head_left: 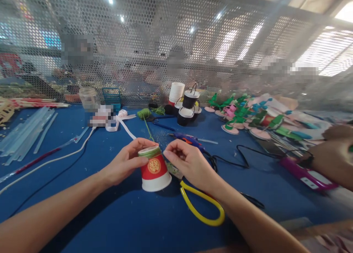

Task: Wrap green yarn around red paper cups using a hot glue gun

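My left hand (127, 160) is closed around an upside-down red and white paper cup (156, 172) with a gold emblem. Green yarn is wound about the cup's narrow upper end. My right hand (187, 159) is at the cup's right side, thumb and forefinger pinched together near the wound yarn; what lies between those fingertips is too small to make out. A strand runs from the cup toward a green yarn ball (144, 114) farther back. Under my right hand lie scissors with yellow handles (204, 209).
A glue gun (187, 138) with a black cord lies behind my right hand. Black-and-white cups (185, 117) are stacked at the back. Green paper plants (239, 113) stand at right, near a purple power strip (309, 176) and another person's hand (331, 154). Glue sticks (26, 135) lie left.
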`<act>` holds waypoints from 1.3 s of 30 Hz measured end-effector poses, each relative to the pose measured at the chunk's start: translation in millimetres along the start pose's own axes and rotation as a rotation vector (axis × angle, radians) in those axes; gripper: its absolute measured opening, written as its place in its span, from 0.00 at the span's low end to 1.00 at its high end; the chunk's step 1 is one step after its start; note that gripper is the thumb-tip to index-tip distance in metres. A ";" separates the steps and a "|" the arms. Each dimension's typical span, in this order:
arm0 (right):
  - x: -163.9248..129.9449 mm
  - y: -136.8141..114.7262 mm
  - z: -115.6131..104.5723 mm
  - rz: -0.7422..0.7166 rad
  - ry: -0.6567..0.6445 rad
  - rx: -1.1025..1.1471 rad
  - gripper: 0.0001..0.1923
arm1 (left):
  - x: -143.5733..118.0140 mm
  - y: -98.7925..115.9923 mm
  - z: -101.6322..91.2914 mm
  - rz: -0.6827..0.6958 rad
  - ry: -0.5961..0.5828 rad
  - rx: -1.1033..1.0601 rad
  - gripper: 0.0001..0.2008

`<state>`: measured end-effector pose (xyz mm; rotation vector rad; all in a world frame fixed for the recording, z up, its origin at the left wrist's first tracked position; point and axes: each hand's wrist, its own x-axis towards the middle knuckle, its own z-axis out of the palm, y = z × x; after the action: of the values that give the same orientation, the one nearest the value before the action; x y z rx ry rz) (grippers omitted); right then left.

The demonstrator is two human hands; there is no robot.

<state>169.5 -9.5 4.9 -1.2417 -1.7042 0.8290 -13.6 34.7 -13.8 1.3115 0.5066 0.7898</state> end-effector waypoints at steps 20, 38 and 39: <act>3.7 8.8 -1.6 0.033 -0.062 0.119 0.05 | -2.1 3.8 2.3 -0.058 -0.073 -0.110 0.18; 5.1 16.3 -2.2 -0.122 -0.137 0.233 0.07 | 2.1 -4.7 -5.3 -0.152 -0.109 -0.357 0.19; 5.1 17.0 -1.5 -0.130 -0.135 0.214 0.07 | 2.6 -5.4 -6.5 -0.153 -0.103 -0.342 0.18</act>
<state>176.9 0.2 -8.0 -0.9394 -1.7310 1.0068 -15.5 40.6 -20.2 0.9792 0.3657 0.6455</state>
